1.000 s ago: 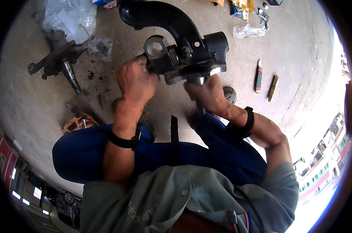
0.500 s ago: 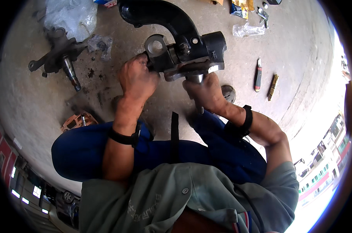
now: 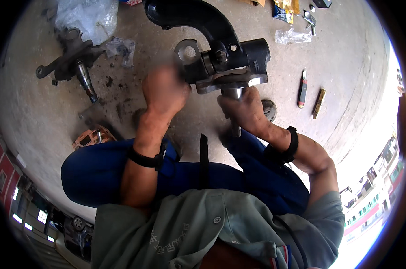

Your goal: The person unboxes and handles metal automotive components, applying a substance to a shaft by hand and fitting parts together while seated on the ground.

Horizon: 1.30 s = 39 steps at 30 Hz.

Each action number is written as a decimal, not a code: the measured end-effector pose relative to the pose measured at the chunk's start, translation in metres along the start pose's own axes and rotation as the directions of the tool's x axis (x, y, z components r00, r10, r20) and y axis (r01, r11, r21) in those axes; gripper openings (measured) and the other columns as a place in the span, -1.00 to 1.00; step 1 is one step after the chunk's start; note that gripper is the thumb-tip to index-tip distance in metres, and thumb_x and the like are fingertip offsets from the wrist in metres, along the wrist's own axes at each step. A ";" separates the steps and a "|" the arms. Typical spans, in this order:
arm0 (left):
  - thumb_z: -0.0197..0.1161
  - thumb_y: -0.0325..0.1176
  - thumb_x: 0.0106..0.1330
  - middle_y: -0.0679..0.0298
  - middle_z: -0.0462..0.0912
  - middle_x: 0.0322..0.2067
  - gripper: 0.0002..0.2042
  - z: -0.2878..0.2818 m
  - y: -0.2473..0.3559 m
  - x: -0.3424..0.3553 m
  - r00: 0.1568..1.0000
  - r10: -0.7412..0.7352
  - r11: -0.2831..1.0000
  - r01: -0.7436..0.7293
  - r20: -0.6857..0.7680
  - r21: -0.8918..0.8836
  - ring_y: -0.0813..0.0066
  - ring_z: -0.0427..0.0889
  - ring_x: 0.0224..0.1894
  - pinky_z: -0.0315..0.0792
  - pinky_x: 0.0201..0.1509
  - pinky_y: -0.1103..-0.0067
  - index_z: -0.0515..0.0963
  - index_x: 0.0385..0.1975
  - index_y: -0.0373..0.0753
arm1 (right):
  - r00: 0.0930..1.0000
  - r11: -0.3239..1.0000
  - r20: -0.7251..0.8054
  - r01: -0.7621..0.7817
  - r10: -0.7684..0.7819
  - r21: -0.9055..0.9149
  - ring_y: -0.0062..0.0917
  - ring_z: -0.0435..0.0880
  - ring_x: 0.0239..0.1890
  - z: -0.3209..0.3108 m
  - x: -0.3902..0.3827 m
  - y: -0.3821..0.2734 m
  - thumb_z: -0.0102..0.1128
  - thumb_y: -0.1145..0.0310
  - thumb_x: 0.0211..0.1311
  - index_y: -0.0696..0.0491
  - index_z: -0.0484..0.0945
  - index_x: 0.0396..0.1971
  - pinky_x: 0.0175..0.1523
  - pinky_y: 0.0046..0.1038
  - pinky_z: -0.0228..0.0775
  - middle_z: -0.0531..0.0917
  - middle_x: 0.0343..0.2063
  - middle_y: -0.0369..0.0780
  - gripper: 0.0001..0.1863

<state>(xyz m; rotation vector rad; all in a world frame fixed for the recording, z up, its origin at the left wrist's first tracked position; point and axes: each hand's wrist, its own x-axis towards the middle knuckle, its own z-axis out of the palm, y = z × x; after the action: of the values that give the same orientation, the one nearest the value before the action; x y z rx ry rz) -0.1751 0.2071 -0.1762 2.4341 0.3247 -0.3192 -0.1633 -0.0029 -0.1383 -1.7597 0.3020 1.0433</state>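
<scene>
A new-looking black steering knuckle (image 3: 203, 67) with a bright spindle (image 3: 232, 93) stands in front of me on the floor. From its top, a thick curved black arm (image 3: 198, 18) sweeps up and to the left. My right hand (image 3: 245, 110) is wrapped round the spindle just below the flange, and the spindle's tip shows under the fingers. My left hand (image 3: 166, 92) is closed at the knuckle's left side, below the lug with the round hole. Its fingers are smeared by motion, and what they press on is partly hidden.
A worn, greasy steering knuckle (image 3: 75, 58) lies at the left, beside clear plastic wrap (image 3: 86, 20). An orange-brown metal part (image 3: 95, 136) sits by my left knee. On the right are a red-and-black utility knife (image 3: 303, 89), a dirty yellowish strip (image 3: 319, 103) and a clear plastic bag (image 3: 293, 36).
The whole view has shifted slightly, so the things appear a little further right. My left hand has become blurred by motion at the knuckle. My right hand keeps its hold on the spindle.
</scene>
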 end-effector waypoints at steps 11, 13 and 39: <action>0.33 -0.49 -0.08 0.02 0.70 -0.47 -0.80 0.000 0.003 0.000 1.000 0.019 1.000 -0.019 -0.019 0.018 -0.03 0.70 -0.35 0.54 -0.25 0.33 0.66 -0.39 -0.28 | 1.000 0.996 0.001 -0.029 0.029 0.086 -0.63 0.57 -0.63 0.002 -0.001 0.003 0.24 0.41 0.19 0.18 0.55 -0.46 -0.53 -0.54 0.42 0.58 -0.63 -0.26 -0.86; 0.33 -0.50 -0.08 0.02 0.71 -0.46 -0.80 -0.002 0.004 0.000 1.000 0.017 1.000 -0.017 -0.015 0.021 -0.02 0.71 -0.35 0.54 -0.24 0.33 0.66 -0.38 -0.27 | 1.000 0.994 0.024 -0.017 0.015 0.109 -0.63 0.57 -0.63 0.001 -0.002 0.003 0.24 0.42 0.19 0.17 0.54 -0.46 -0.53 -0.54 0.42 0.58 -0.63 -0.26 -0.86; 0.27 -0.51 -0.11 -0.01 0.66 -0.51 -0.78 -0.001 0.005 -0.003 0.994 0.090 0.996 -0.088 -0.057 0.034 -0.08 0.67 -0.37 0.53 -0.25 0.28 0.63 -0.39 -0.31 | 0.999 0.996 0.019 -0.037 0.036 0.086 -0.62 0.56 -0.63 0.001 0.001 0.008 0.22 0.43 0.18 0.18 0.54 -0.49 -0.56 -0.53 0.38 0.58 -0.63 -0.26 -0.86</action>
<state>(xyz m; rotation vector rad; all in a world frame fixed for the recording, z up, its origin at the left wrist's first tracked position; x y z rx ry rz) -0.1763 0.2038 -0.1717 2.4840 0.2369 -0.2165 -0.1684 -0.0057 -0.1441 -1.6728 0.3641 1.0558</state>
